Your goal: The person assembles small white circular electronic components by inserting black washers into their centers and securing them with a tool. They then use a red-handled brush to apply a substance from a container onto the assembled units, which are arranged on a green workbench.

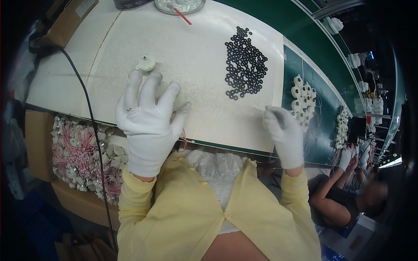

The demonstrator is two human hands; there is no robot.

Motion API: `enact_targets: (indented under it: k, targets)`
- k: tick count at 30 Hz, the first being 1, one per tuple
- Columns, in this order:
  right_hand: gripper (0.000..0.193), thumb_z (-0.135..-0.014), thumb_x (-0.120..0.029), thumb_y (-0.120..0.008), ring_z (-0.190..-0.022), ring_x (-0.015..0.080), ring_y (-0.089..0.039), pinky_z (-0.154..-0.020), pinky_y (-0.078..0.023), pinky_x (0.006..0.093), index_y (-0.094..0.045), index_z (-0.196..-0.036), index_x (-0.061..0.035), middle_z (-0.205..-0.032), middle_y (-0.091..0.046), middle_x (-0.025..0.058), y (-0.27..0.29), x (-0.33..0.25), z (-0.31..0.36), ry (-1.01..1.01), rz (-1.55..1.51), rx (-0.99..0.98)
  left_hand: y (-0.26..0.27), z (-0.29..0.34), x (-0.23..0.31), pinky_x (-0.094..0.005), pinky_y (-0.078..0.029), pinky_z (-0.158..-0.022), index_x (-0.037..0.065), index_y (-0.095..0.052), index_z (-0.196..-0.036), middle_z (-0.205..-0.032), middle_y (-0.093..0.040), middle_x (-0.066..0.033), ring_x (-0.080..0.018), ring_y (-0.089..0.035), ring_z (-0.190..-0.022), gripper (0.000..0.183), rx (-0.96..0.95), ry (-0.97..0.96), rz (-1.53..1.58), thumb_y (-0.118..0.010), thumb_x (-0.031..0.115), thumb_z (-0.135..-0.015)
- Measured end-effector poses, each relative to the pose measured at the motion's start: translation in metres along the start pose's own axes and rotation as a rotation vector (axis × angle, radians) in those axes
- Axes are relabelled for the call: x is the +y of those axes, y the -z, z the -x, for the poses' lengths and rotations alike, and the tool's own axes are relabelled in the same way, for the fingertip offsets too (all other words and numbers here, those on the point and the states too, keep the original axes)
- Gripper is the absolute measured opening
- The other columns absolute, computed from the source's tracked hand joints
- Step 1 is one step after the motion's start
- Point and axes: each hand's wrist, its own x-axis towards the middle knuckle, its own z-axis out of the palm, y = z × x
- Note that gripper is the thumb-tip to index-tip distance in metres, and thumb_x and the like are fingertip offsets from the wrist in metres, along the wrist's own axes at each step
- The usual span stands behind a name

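My left hand [150,115], in a white glove, curves over the pale tabletop with its fingers apart. Between its thumb and index finger shows a cream-white round part [179,101], mostly covered by the hand; it looks like a small motor. Thin red wires [184,141] hang at the table edge beside that hand. Just past the fingertips sits another white round motor [147,63] with a short shaft on top. My right hand [282,130], also gloved and slightly blurred, has thumb and fingertips pinched together near the table's right side; what they hold is too small to see.
Many black rings [246,65] lie spread on the tabletop. White motors with black rings [303,102] stand on the green surface at right. A cardboard box [39,143] of wired motors is at lower left, crossed by a black cable [89,104]. A co-worker [337,200] sits at right.
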Motion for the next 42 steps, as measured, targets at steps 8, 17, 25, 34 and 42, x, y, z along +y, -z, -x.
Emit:
enact_targets:
  k: [8, 17, 25, 34, 42]
  targets:
    - [0.049, -0.083, -0.037, -0.074, -0.055, 0.0253, -0.06, -0.056, -0.048, 0.035, -0.066, -0.119, -0.0037, -0.065, -0.061, 0.009, -0.001, -0.038, -0.002, 0.096, 0.55, 0.044, 0.003, 0.01, 0.005, -0.0421, -0.046, -0.078, 0.018, -0.071, -0.103, -0.094, -0.06, -0.0008, -0.0289, -0.059, -0.103, 0.04, -0.062, 0.022, 0.063, -0.081, 0.024, -0.065]
    - [0.039, -0.084, -0.024, -0.071, -0.069, 0.0259, -0.067, -0.065, -0.051, 0.0286, -0.066, -0.115, -0.0012, -0.082, -0.069, 0.0145, 0.007, -0.03, -0.022, 0.338, 0.618, -0.297, -0.023, -0.001, 0.007, -0.0429, -0.047, -0.08, 0.017, -0.07, -0.106, -0.09, -0.06, -0.0023, -0.0296, -0.06, -0.099, 0.042, 0.035, -0.128, 0.184, -0.076, 0.02, -0.065]
    - [0.033, -0.087, -0.011, -0.069, -0.073, 0.0068, -0.063, -0.069, -0.051, 0.0219, -0.064, -0.116, 0.0034, -0.085, -0.071, 0.0066, -0.013, -0.03, -0.027, 0.277, 0.405, -0.273, -0.026, -0.003, 0.004, -0.048, -0.048, -0.088, 0.014, -0.069, -0.109, -0.093, -0.062, -0.0045, -0.0338, -0.059, -0.106, 0.047, 0.025, -0.112, 0.226, -0.073, 0.021, -0.062]
    - [0.027, -0.09, -0.003, -0.064, -0.074, 0.0036, -0.058, -0.06, -0.047, 0.0175, -0.058, -0.115, 0.0063, -0.092, -0.067, 0.0038, -0.02, -0.016, -0.031, -0.014, -0.045, -0.301, -0.033, 0.001, 0.003, -0.0466, -0.049, -0.086, 0.013, -0.069, -0.105, -0.089, -0.061, -0.0034, -0.0317, -0.06, -0.105, 0.047, 0.069, -0.085, 0.264, -0.073, 0.022, -0.06]
    - [0.021, -0.088, -0.002, -0.066, -0.062, 0.0053, -0.06, -0.057, -0.049, 0.0209, -0.063, -0.108, 0.0024, -0.085, -0.071, 0.0042, -0.035, -0.027, -0.04, 0.183, 0.212, -0.227, -0.038, 0.001, 0.001, -0.0445, -0.049, -0.084, 0.013, -0.067, -0.103, -0.087, -0.059, -0.0036, -0.0308, -0.06, -0.103, 0.044, 0.108, -0.087, 0.27, -0.073, 0.023, -0.06]
